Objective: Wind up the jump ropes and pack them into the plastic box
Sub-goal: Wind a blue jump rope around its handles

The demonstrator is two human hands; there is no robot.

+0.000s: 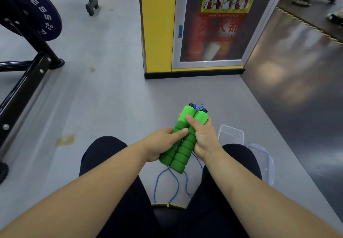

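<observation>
- risk, tangle: the blue rope (168, 185) hangs loose in loops between my knees down to the floor (111, 98); if i start winding from here without straightening it, i judge the loops could cross and knot.
- risk, slip: the two green handles (182, 139) are only pressed side by side; if either hand eases off as i free it to wind, one handle could slide out and drop.
- risk, snag: the rope's lowest part lies near the yellow-edged seat (168, 205) under me, so a pull could catch it there.
- left hand (163, 145): fingers curled shut around the lower part of the handles, thumb laid across the front.
- right hand (202, 137): fingers closed around the upper part of the same pair, thumb on top.
- handles: bright green ribbed foam, parallel and touching, tilted away from me, with dark end caps and blue rope ends at the far tips.
- rope: thin, blue, braided, not yet wound.
- plastic box (231, 134): clear, open, on the floor just beyond my right knee, with its lid (263, 161) lying beside it; nothing visible inside.
</observation>
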